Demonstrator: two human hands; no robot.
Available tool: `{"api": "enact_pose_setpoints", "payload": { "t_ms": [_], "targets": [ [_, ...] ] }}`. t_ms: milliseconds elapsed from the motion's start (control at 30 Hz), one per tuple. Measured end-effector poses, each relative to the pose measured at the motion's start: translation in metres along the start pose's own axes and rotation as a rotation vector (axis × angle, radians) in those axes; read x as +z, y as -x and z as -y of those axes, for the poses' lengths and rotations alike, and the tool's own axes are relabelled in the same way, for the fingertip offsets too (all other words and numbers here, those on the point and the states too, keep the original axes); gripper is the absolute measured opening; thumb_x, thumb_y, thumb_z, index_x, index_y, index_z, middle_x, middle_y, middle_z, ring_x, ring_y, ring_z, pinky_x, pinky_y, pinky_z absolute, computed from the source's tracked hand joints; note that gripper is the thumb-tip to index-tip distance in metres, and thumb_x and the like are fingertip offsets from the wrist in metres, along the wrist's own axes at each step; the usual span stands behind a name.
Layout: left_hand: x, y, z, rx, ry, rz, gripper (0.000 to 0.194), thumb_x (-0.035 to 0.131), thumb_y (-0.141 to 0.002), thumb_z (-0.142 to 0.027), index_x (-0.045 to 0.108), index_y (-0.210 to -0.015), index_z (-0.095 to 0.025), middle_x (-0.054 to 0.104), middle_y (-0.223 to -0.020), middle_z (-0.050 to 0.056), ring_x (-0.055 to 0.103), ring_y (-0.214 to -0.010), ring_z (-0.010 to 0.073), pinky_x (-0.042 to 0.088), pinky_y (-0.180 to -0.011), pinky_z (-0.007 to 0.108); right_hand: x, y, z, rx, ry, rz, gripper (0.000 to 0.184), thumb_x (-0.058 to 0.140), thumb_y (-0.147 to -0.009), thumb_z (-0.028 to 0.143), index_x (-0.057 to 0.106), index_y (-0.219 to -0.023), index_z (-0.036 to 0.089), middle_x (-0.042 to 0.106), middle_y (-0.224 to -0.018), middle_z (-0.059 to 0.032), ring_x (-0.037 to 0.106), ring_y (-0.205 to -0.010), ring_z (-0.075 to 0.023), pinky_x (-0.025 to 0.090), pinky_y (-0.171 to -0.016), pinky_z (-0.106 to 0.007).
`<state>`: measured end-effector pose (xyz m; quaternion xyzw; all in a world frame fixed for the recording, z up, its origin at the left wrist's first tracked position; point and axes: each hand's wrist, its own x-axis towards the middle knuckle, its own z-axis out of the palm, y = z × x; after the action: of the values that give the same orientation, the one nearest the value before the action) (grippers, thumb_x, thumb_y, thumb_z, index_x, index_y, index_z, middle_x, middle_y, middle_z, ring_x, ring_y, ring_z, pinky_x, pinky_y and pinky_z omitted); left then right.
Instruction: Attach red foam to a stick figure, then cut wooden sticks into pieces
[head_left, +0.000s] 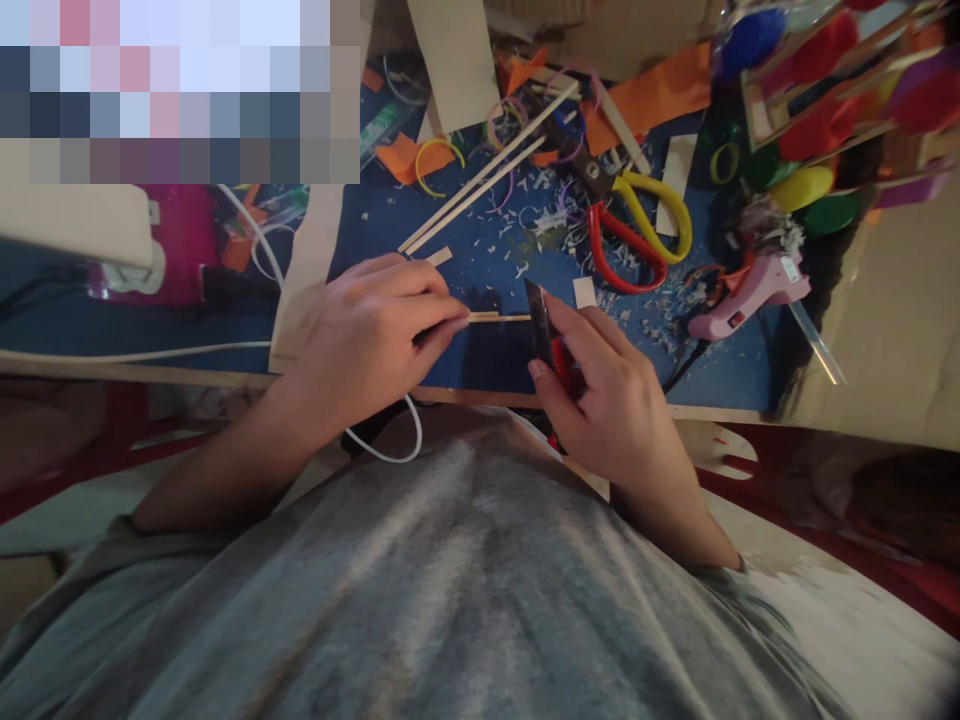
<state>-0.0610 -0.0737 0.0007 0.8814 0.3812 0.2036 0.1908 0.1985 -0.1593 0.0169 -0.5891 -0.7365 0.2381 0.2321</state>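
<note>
Between the fingertips of my left hand are thin wooden sticks, pinched so that their ends point right. My right hand is closed around a utility knife with a dark blade and some red on its body. The blade stands upright across the longer stick's right end; whether it touches the wood I cannot tell. Two long wooden sticks lie just beyond my left hand. A small wooden piece rests near its knuckles, and a pale square scrap lies beyond my right hand.
Scissors with red and yellow handles lie on the blue table among paper shreds. A pink glue gun is at the right, below a wooden rack of colored pieces. A white cable runs along the left edge.
</note>
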Motion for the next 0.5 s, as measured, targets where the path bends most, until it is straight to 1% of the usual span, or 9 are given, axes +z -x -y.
{"api": "enact_pose_setpoints", "payload": {
  "t_ms": [133,267,367,500],
  "targets": [
    [0.003,0.001,0.001,0.01,-0.018,-0.018,0.029,0.06,-0.119,-0.034,0.086,-0.107,-0.03,0.082,-0.103,0.006,0.08,-0.1,0.0266,0.068,-0.092,0.047,0.002,0.003,0.001,0.025,0.009,0.015,0.061,0.059,-0.107,0.02,0.061,-0.168,0.028,0.076,-0.137,-0.0138,0.078,-0.122,-0.0334,0.071,-0.107,-0.056],
    [0.003,0.001,0.001,0.006,-0.002,-0.012,0.03,0.06,-0.118,-0.033,0.087,-0.108,-0.027,0.082,-0.103,0.007,0.079,-0.099,0.0273,0.066,-0.092,0.047,0.005,0.0,-0.001,0.02,0.038,-0.04,0.057,0.061,-0.106,0.02,0.064,-0.162,0.027,0.076,-0.141,-0.015,0.078,-0.125,-0.034,0.071,-0.108,-0.057],
    [0.0,0.001,0.0,-0.007,0.024,0.005,0.027,0.062,-0.118,-0.033,0.088,-0.111,-0.027,0.083,-0.105,0.008,0.079,-0.101,0.0282,0.066,-0.093,0.048,0.005,-0.004,0.0,0.009,0.046,-0.04,0.053,0.062,-0.106,0.021,0.066,-0.158,0.025,0.078,-0.139,-0.0152,0.079,-0.122,-0.0343,0.071,-0.107,-0.057],
    [-0.001,0.001,0.0,-0.01,0.015,0.002,0.027,0.062,-0.118,-0.035,0.088,-0.113,-0.03,0.082,-0.105,0.007,0.08,-0.101,0.0279,0.066,-0.092,0.047,0.006,-0.011,0.002,0.005,0.033,-0.024,0.051,0.06,-0.107,0.021,0.065,-0.158,0.028,0.079,-0.137,-0.0134,0.079,-0.12,-0.0342,0.07,-0.106,-0.057]
  ]
}}
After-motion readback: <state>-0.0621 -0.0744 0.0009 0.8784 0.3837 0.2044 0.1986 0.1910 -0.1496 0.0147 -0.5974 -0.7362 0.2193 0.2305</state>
